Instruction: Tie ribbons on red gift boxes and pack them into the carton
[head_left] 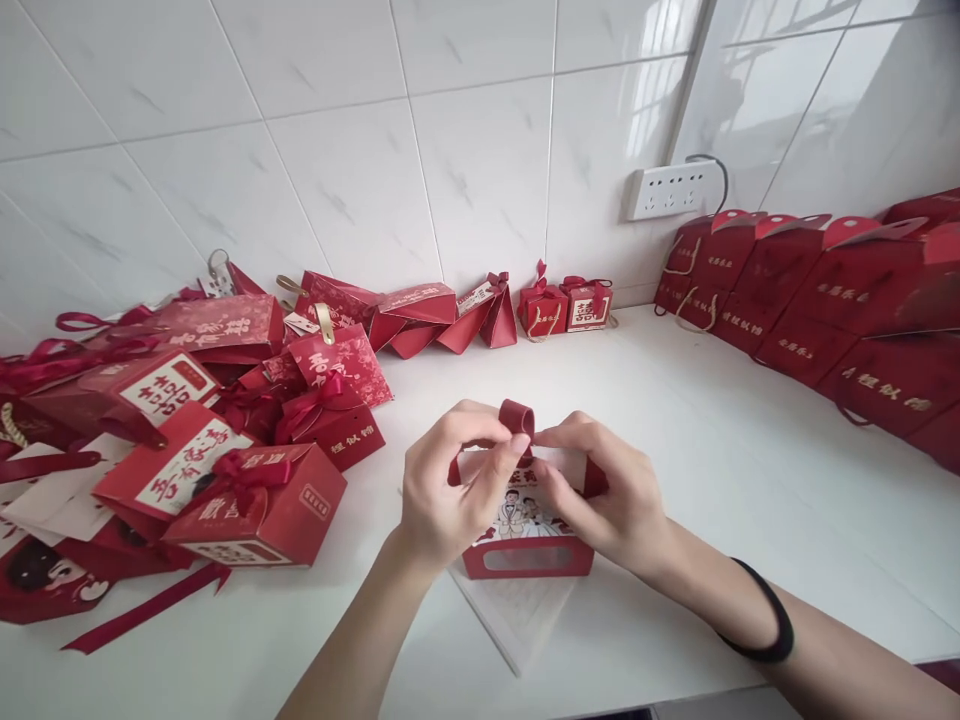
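Observation:
A red gift box point(529, 558) with a cartoon couple printed on its white front and a long window below stands on the table in front of me. Above its top, a dark red ribbon loop point(516, 415) rises between my hands. My left hand point(457, 480) pinches the base of the loop between thumb and fingertips. From the other side my right hand point(600, 485) brings its fingertips to the same ribbon, index finger at the loop and thumb lower, close to the box front. The ribbon's lower part is hidden by the fingers.
Under the box lies a pale flat sheet point(517, 620). Many red gift boxes point(255, 500) are heaped at left, with a loose ribbon strip point(150, 605). Two small boxes point(544, 310) stand by the wall. Red bags point(810, 300) line the right, below a power strip point(667, 190).

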